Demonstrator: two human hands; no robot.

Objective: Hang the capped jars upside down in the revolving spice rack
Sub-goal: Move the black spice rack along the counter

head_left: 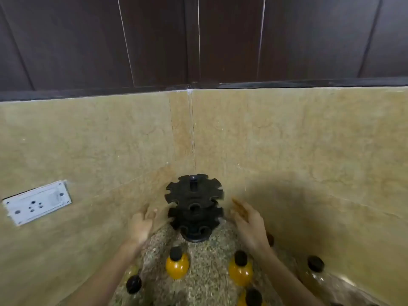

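Observation:
A black revolving spice rack (194,206) with notched tiers stands in the corner of a speckled counter (205,281); its slots hold no jars. My left hand (143,224) is open just left of the rack, fingers spread near the lower tier. My right hand (249,224) is open to the rack's right, apart from it. In front of the rack stand two yellow jars with black caps, one to the left (177,262) and another to the right (240,271). Other black-capped jars (133,283) (315,263) stand to the sides.
Beige tiled walls meet in a corner right behind the rack. A white wall socket (37,202) sits on the left wall. Dark wood cabinets (198,40) hang above. Another yellow jar (252,298) is at the bottom edge.

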